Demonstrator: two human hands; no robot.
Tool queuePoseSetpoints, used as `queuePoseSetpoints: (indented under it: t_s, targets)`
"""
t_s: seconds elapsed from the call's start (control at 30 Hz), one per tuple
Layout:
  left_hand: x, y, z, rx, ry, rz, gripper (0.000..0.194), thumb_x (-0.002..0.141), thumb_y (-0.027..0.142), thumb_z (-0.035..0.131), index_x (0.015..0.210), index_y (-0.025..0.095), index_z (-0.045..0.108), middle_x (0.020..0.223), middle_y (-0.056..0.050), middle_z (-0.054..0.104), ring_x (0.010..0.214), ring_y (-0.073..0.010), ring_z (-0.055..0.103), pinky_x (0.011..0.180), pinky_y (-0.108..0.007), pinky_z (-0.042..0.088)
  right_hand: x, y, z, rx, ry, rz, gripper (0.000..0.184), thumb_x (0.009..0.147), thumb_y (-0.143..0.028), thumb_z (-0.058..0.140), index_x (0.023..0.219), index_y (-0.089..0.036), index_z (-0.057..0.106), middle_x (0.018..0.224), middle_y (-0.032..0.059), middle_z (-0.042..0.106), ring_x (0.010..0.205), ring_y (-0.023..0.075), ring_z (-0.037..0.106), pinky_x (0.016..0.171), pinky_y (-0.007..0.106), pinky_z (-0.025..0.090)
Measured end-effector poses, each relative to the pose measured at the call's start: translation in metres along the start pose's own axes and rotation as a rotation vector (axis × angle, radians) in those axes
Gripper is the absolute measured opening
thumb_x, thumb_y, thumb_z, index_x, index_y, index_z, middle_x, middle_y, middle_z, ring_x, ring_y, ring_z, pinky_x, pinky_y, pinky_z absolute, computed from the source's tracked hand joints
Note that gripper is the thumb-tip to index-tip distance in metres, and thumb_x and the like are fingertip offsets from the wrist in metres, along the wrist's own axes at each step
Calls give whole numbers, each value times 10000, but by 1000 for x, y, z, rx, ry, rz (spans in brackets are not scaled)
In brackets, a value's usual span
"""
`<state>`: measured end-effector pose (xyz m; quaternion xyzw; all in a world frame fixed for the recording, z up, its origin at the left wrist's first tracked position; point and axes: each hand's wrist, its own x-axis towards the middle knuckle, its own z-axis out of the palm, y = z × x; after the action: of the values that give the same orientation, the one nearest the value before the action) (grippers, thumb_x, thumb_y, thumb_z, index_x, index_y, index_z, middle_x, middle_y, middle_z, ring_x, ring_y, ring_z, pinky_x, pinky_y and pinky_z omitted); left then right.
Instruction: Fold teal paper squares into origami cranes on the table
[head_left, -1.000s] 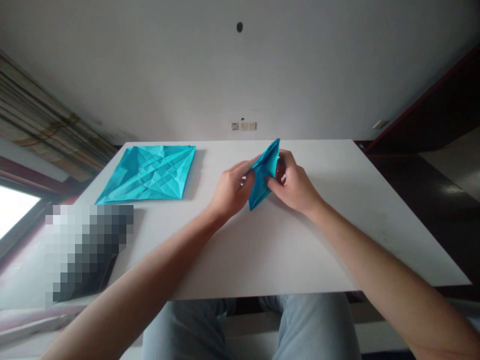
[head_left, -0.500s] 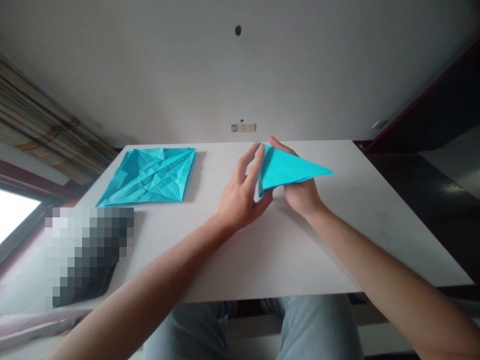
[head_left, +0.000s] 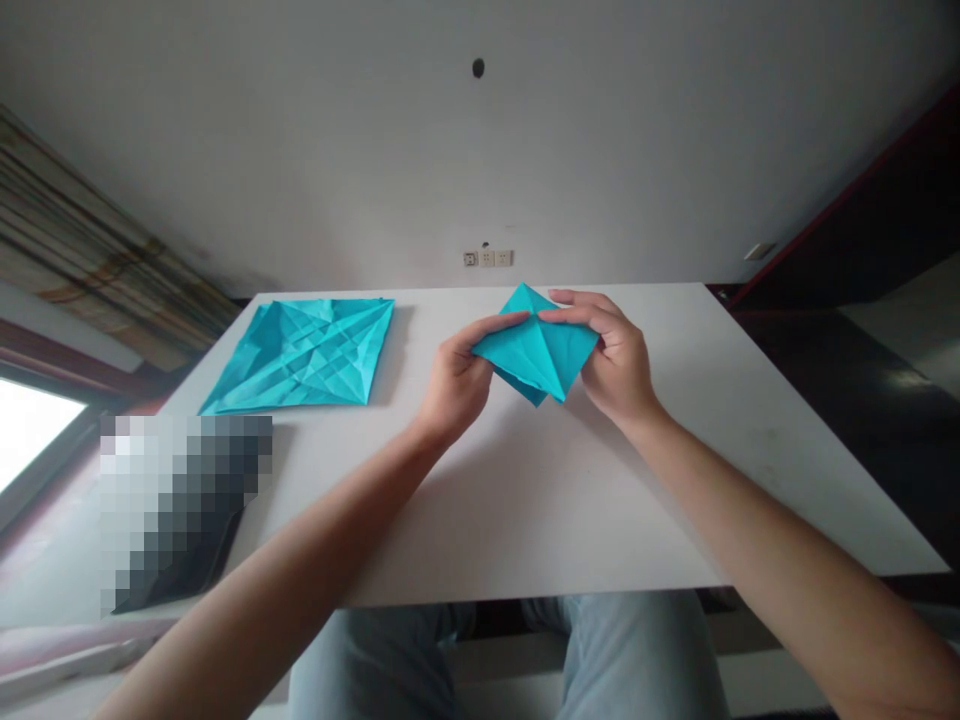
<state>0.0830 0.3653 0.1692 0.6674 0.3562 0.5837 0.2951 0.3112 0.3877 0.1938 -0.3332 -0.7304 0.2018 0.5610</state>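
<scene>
Both hands hold a folded teal paper up off the white worktop, toward its far side and roughly centre. Left hand pinches the paper's left corner, thumb and index fingers pressed on the upper left edge. Right hand grips the right corner, its fingers closed on the top edge near the centre crease, thumb hidden behind the sheet.

Step in hand, as a judgement: mid-fold, the piece being shaped or collapsed into a diamond-like form along pre-made creases. The next move likely calls for both pinches to keep the layers aligned at the centre ridge, then flatten or press without letting the flaps slip.

Orientation: the paper's peak points up and away toward the wall, its lower tip points down toward the person. Long axis runs left to right between the two hands; face tilted toward the camera.

A second teal sheet, heavily creased, lies flat on the worktop well to the left, untouched. A blurred-out dark object sits at the near left edge.
</scene>
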Motion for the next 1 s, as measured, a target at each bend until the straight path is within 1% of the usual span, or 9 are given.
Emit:
queuePoseSetpoints:
  t_s: [0.1,0.2,0.27,0.43,0.5,0.6,0.7,0.83,1.0]
  targets:
    - [1,2,-4,7,-54,-52,493,986,223,806,1478,236,837,1475,-119,853,1304,-309,829,1058,-406,712,1,-1,-3,-38,15,-32,314,1046,-220,715,1129,-393,964,1460,23,864,1414,330,785,1218,570,632]
    - [3,7,-12,-7,-234,-62,927,827,393,1047,1674,276,689,1714,-177,692,1477,-379,739,1062,-417,711,2,-2,-7,-52,5,4,342,1032,-206,700,1117,-398,970,1474,16,857,1442,341,768,1240,590,619]
    - [5,12,-17,-42,-311,-88,1053,744,535,1117,1667,287,675,1740,-188,658,1504,-398,711,1078,-427,699,4,-1,-10,-62,-13,30,339,1025,-206,700,1098,-392,974,1471,13,857,1447,346,765,1262,603,608]
    - [14,23,-21,-175,-145,-333,851,997,825,828,1591,240,654,1270,-132,849,1054,-250,812,883,-349,668,7,-2,-15,-61,-107,19,268,1040,-260,740,1070,-374,981,1465,21,859,1445,353,765,1274,597,611]
    - [16,24,-19,-151,-77,-384,843,984,867,810,1505,211,709,1082,-85,837,933,-215,775,819,-312,637,5,-3,-14,-53,-178,-11,250,1068,-294,747,1072,-378,982,1468,24,857,1410,346,783,1235,577,639]
    - [17,22,-15,-121,-95,-415,745,918,905,845,1084,180,800,877,-50,756,781,-175,669,665,-262,530,2,-2,-11,-13,-309,-66,294,1124,-306,698,1103,-397,977,1519,27,828,1274,300,833,1145,540,682]
    - [18,19,-14,-110,-60,-424,726,860,898,895,846,190,736,742,-16,642,674,-137,516,574,-257,397,3,6,-9,42,-376,-93,304,1115,-285,706,1245,-410,950,1562,44,801,1386,303,792,1133,518,683]
    - [20,16,-17,-128,41,-394,702,845,865,920,787,203,690,721,0,588,676,-130,451,591,-269,360,8,16,-11,233,-270,158,389,1050,-385,803,1433,-343,861,1409,78,847,1290,293,811,1019,454,723]
    - [18,12,-14,-33,36,-369,628,883,813,901,897,198,777,817,-31,693,724,-153,569,613,-277,405,10,5,-9,384,-344,551,638,956,-801,872,1287,-256,872,1174,88,867,1012,258,827,768,351,724]
